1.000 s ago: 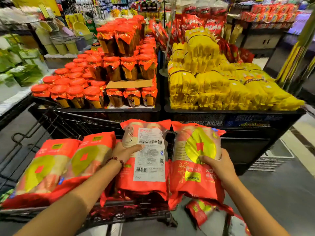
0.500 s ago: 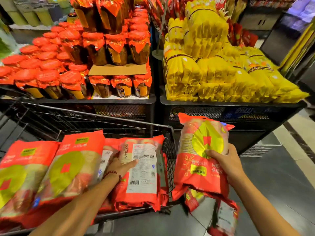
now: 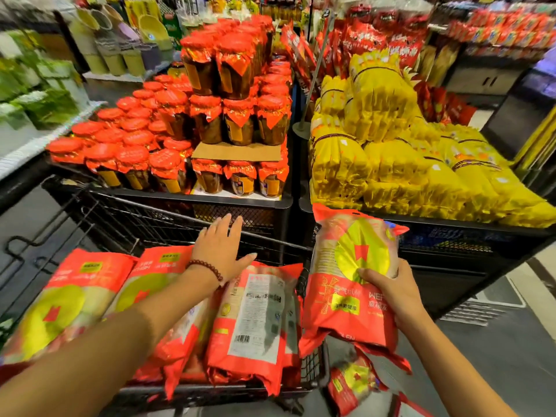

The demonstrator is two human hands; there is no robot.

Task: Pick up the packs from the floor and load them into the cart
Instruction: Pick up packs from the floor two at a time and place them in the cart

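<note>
A black wire cart (image 3: 168,218) stands in front of me with several red packs in it. One pack lies label side up (image 3: 255,320) at the cart's right end; two more (image 3: 72,299) lie to its left. My left hand (image 3: 221,246) hovers open above the packs, fingers spread, holding nothing. My right hand (image 3: 391,290) grips another red pack with a yellow disc (image 3: 355,278), upright, just right of the cart's edge. More red packs (image 3: 352,383) lie on the floor below it.
Beyond the cart stand two black display bins: jars with red lids (image 3: 180,136) on the left, yellow bundled packets (image 3: 400,164) on the right. Green goods fill a shelf (image 3: 33,106) at the far left. Grey floor (image 3: 496,356) lies to the right.
My left hand has let go of the label-up pack, which now lies in the cart, and has lifted above it. My right hand still holds its pack beside the cart.
</note>
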